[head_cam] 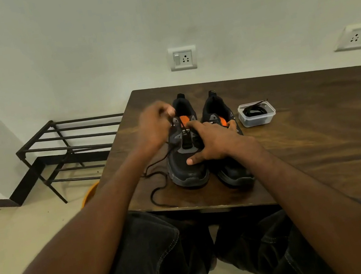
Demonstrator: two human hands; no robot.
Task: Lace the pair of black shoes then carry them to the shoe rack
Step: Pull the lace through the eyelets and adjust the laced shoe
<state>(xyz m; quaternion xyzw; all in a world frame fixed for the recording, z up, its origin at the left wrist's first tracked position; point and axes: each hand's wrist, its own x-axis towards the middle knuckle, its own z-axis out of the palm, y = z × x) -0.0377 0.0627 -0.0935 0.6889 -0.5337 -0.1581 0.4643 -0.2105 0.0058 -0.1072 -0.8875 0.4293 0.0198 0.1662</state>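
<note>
Two black shoes with orange insoles stand side by side on the dark wooden table (306, 129), toes towards me. My left hand (156, 126) is blurred above the left shoe (187, 169) and pinches a black lace (159, 184) near the upper eyelets. The lace's loose end trails off the shoe's left side and curls on the table by the front edge. My right hand (214, 140) rests across both shoes, thumb on the left shoe's toe, fingers spread over the tongue and onto the right shoe (231, 173).
A clear plastic box (256, 114) with a second black lace in it sits right of the shoes. A black metal shoe rack (65, 147) stands on the floor left of the table, against the wall. An orange object (89, 195) shows under the table's left edge.
</note>
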